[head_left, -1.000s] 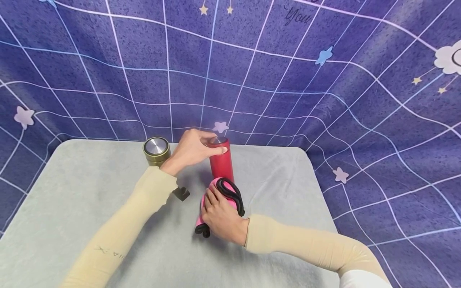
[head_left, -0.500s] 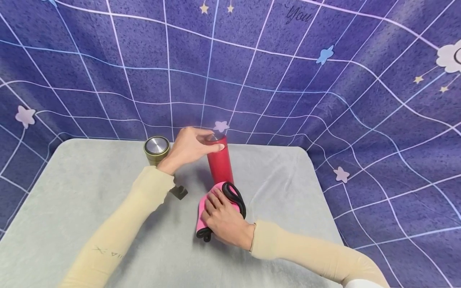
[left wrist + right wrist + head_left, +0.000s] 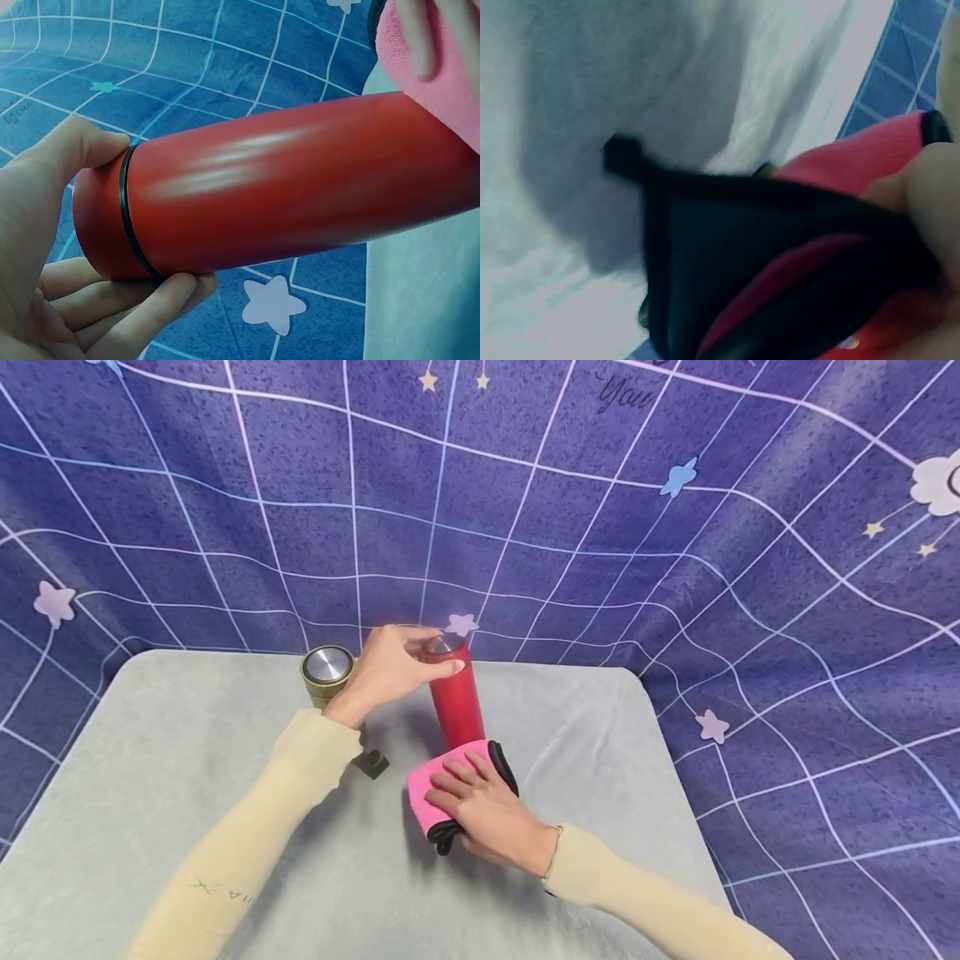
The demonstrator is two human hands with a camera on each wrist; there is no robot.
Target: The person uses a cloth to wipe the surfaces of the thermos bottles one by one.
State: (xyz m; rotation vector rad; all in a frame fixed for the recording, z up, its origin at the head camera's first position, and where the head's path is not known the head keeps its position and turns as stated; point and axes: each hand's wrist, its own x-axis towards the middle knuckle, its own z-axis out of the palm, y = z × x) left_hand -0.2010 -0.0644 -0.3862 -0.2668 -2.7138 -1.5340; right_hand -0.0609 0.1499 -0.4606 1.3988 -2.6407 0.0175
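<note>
Red cylindrical bottle point(image 3: 457, 702) gripped at the cap end by the bare left hand point(image 3: 390, 664); folded pink cloth with black edging point(image 3: 426, 787) around its lower part under the bare right hand point(image 3: 491, 814)

Head view: the bottle is near the middle, over a pale grey fabric-covered table point(image 3: 592, 760), leaning, with its round metal-topped lid point(image 3: 446, 642) towards the back. Left thumb lies on the near side of the lid end, fingers on the far side. Right hand grips the cloth, fingers spread across it; the cloth hides the bottle's base, so cannot tell whether the base touches the table. An olive-green cylindrical bottle with a brushed-metal lid point(image 3: 327, 670) stands near the left wrist, partly hidden by it. A small dark object point(image 3: 371, 763) lies beside the left sleeve, too unclear to identify. Behind hangs a purple-blue grid-patterned fabric backdrop point(image 3: 300, 452).

Left wrist view: left thumb and fingers clamp opposite sides of the red bottle around a thin black ring point(image 3: 125, 199). Side wall is glossy with bright streaks. Pink cloth touches the far end, right fingers on top of it.

Right wrist view: blurred. A dark, black-bordered cloth corner point(image 3: 712, 225) fills the foreground, ending in a small black tab point(image 3: 622, 156); part of the right hand shows at the right edge, touching the cloth.
</note>
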